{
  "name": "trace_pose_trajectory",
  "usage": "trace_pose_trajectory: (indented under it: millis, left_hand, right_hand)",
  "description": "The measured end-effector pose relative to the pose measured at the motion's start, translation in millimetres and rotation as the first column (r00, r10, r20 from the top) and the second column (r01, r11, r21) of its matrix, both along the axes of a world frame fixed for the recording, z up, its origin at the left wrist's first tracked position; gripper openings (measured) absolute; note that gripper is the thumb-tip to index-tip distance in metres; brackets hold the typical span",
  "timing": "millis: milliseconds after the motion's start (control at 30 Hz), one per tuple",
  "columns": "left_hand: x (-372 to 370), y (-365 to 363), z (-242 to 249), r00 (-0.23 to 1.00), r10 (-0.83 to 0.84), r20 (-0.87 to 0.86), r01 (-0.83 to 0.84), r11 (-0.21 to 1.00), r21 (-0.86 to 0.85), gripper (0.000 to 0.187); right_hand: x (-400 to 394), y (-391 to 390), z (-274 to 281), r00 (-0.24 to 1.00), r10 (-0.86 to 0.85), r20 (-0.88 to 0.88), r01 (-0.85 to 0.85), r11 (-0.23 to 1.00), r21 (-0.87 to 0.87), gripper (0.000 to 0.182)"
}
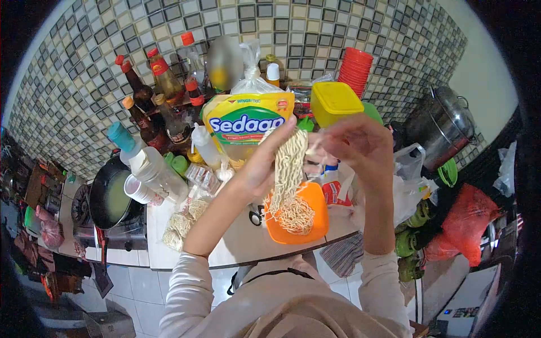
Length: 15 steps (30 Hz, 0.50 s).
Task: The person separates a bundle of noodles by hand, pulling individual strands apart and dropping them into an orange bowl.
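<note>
My left hand (265, 163) and my right hand (355, 143) are raised together over the counter, both pinching a clump of pale dried noodles (288, 169). The strands hang down into an orange square container (298, 217) where more noodles lie. Just behind the hands stands a yellow and green Sedaap noodle packet (245, 124), upright among the bottles.
Sauce bottles (155, 96) line the tiled wall. A black pan (110, 197) sits on a stove at the left. Bagged noodle blocks (183, 222) lie on the counter (236, 242). A yellow tub (335, 101), red stacked cups (355, 67) and a steel pot (442, 127) stand at right.
</note>
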<state>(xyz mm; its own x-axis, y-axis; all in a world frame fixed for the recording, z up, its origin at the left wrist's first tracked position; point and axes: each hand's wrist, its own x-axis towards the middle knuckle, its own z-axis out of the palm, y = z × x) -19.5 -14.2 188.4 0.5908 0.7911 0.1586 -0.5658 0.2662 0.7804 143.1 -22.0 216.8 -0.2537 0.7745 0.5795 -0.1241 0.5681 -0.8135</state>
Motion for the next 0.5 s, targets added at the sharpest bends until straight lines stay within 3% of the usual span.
trace_pose_trajectory:
  millis: [133,200,233,267,333,367,500]
  left_hand:
    - [6,5,-10,0.976,-0.168,0.14,0.167,0.986,0.023,0.056]
    - [7,2,-11,0.995,-0.104,-0.004,0.104,0.995,0.009,0.053]
    - [10,-6,-7,1.0,-0.018,0.007,0.018,0.999,-0.031,0.042]
    - [7,-6,-7,1.0,-0.012,0.008,0.012,0.999,-0.03,0.042]
    - [0,-6,-6,0.977,0.049,-0.208,-0.027,0.994,0.11,0.029]
    - [1,-8,-9,0.988,0.053,-0.148,-0.043,0.997,0.067,0.023]
    - [-4,-9,-9,0.983,-0.017,-0.182,0.027,0.998,0.049,0.023]
  right_hand:
    - [-14,19,8,0.997,-0.022,0.077,0.022,1.0,0.001,0.014]
    - [-18,30,6,0.999,0.012,0.05,-0.01,0.999,-0.047,0.014]
    - [-20,36,3,0.999,0.042,0.021,-0.04,0.994,-0.098,0.014]
    - [-21,41,0,0.999,0.048,0.022,-0.045,0.994,-0.097,0.014]
    - [-22,50,-6,0.997,0.071,-0.019,-0.073,0.986,-0.147,0.015]
    - [-22,53,-9,0.997,0.074,-0.017,-0.075,0.986,-0.148,0.015]
    - [-17,67,-33,0.998,0.057,0.022,-0.052,0.978,-0.2,0.015]
